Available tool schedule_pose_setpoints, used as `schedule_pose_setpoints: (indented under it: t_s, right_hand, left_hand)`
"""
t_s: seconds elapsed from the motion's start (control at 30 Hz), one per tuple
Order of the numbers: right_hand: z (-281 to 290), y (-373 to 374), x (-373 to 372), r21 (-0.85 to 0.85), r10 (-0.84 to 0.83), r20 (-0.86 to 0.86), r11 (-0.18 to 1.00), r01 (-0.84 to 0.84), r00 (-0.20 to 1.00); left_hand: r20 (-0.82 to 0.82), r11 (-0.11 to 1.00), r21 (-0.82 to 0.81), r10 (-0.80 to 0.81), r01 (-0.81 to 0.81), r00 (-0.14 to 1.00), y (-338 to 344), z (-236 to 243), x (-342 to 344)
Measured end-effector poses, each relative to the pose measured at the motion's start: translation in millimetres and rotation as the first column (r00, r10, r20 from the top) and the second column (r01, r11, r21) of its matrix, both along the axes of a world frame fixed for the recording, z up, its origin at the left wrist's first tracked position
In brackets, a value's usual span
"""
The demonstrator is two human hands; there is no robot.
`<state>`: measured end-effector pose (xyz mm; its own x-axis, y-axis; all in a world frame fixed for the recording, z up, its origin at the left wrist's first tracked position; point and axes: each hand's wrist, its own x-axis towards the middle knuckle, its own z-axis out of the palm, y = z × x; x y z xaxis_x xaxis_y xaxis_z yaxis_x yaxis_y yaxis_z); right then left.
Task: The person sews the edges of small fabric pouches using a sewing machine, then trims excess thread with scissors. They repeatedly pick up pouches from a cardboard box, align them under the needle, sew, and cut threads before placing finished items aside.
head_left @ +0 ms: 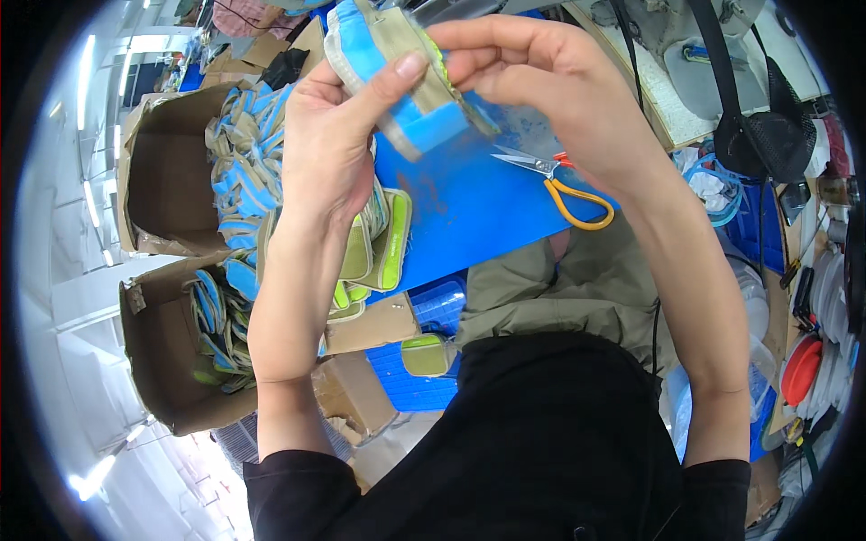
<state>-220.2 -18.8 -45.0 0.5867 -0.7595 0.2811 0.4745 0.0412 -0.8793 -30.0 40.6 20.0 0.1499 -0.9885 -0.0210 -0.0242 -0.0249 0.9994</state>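
well, green pieces: stacked by the near left edge of the blue table; any marks too small to read
upper box: cardboard, blue and beige cloth pieces heaped at its mouth
lower box: cardboard, holding blue, beige and green pieces
cloth piece: one, blue and beige, raised above the table
left hand: gripping it, thumb on top
right hand: fingertips pinching its right edge
scissors: one pair, orange-handled, on the table
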Motion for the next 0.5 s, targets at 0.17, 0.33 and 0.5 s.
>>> schedule_pose_setpoints:
  t_s: [0.17,0.33,0.5]
  right_hand:
    - [3.5,1.8,7.6,0.072,-0.058,0.033,0.996,0.056,0.998]
    - [4.2,-1.7,22.4,0.048,-0.209,-0.107,0.975,0.215,0.972]
    - [10.7,-5.6,23.2,-0.004,-0.181,-0.212,0.983,0.184,0.96]
  left_hand:
    - [-0.03,0.998,0.059,0.003,-0.001,1.0,2.4,-0.3,3.8]
    - [-0.218,0.985,0.168,0.066,-0.029,0.974,-5.6,-2.9,7.3]
    - [-0.432,0.959,0.284,0.126,0.003,0.893,-7.1,7.0,9.4]
